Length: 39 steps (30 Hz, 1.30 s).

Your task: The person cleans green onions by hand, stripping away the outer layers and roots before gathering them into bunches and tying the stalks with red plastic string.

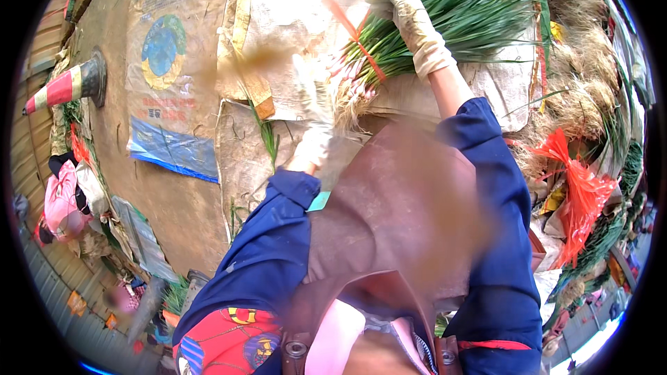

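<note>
Bundle of green onions [417, 21] already tied w/ orange band; right hand [413, 24] fingers clasping stalks, left hand [313, 107] blurred at roots, fingers can't tell; more heaps waiting.

A flattened tan sack [167, 76], printed with a blue-green round emblem and a blue band, is spread on the ground left of plain brown sacking [292, 35].
</note>
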Each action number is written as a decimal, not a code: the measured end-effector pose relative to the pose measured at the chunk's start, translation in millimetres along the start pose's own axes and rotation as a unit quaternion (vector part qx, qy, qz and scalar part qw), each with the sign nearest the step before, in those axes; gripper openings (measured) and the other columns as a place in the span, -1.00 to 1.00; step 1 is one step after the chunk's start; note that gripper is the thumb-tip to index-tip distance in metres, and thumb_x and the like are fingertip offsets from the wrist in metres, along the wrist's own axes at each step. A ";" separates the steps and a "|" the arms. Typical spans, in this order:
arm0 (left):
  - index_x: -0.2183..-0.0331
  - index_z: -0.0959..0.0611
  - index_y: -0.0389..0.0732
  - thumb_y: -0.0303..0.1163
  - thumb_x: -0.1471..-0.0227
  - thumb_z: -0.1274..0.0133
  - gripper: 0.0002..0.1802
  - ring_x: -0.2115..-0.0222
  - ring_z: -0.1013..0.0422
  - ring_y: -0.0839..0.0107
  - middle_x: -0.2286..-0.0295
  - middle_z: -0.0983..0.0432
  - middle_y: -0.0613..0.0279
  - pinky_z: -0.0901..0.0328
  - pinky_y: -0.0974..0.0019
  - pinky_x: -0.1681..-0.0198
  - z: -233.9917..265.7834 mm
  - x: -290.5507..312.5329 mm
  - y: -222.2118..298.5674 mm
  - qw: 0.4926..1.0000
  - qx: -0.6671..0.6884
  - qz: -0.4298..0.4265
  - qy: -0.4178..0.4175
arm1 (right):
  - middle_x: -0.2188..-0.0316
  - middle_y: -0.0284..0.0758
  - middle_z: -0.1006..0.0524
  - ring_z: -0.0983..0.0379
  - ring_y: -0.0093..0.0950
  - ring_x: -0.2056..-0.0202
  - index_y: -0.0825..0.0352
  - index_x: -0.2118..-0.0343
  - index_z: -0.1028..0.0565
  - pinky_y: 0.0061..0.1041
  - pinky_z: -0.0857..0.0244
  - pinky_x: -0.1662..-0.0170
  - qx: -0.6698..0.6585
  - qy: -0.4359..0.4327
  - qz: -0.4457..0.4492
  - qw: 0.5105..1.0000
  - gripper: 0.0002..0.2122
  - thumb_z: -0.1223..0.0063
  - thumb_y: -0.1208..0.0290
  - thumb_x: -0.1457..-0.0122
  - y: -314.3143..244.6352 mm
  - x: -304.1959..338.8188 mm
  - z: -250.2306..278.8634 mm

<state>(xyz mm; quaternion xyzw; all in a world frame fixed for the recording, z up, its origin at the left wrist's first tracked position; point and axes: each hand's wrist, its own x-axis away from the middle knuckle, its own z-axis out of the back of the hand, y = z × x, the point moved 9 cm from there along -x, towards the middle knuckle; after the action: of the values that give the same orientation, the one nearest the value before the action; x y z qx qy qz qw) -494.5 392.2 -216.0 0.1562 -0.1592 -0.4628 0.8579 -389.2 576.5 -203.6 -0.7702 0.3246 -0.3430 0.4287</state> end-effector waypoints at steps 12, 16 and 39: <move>-0.14 0.01 -0.35 0.18 0.28 -0.16 0.17 -0.15 0.18 -0.02 -0.11 0.08 -0.14 0.27 -0.09 -0.16 -1.4 -30.9 12.0 0.994 -0.098 -0.036 -0.027 | 0.36 -0.34 -0.53 -0.44 -0.51 0.34 0.32 0.27 -0.53 -0.57 -0.29 0.19 0.457 0.035 0.332 0.824 -0.79 -0.02 0.29 -0.17 -36.6 37.4 -26.5; -0.19 0.10 -0.35 0.25 0.32 -0.15 0.29 -0.21 0.30 -0.09 -0.18 0.18 -0.17 0.39 -0.14 -0.22 -21.2 2.3 58.9 0.971 -0.185 -0.085 -0.125 | 0.35 -0.36 -0.54 -0.43 -0.61 0.39 0.33 0.18 -0.45 -0.61 -0.32 0.24 0.035 -0.030 0.060 0.997 -0.77 0.10 0.28 -0.25 -14.2 20.8 -40.6; 0.57 -0.63 -0.26 -0.16 0.18 -0.20 -0.68 0.66 -0.41 0.48 0.68 -0.50 0.23 -0.33 0.35 0.52 -10.8 -30.7 102.8 0.911 0.095 -0.159 -0.370 | 0.41 -0.30 -0.56 -0.46 -0.57 0.46 0.32 0.23 -0.48 -0.61 -0.38 0.40 -0.028 -0.015 0.121 0.992 -0.76 0.08 0.25 -0.23 -101.5 0.9 -48.7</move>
<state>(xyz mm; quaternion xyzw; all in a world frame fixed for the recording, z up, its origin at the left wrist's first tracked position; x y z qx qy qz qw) -429.4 473.1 -187.0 0.0782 -0.4813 -0.6001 0.6341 -407.0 597.3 -94.4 -0.7417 0.4187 -0.2678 0.4505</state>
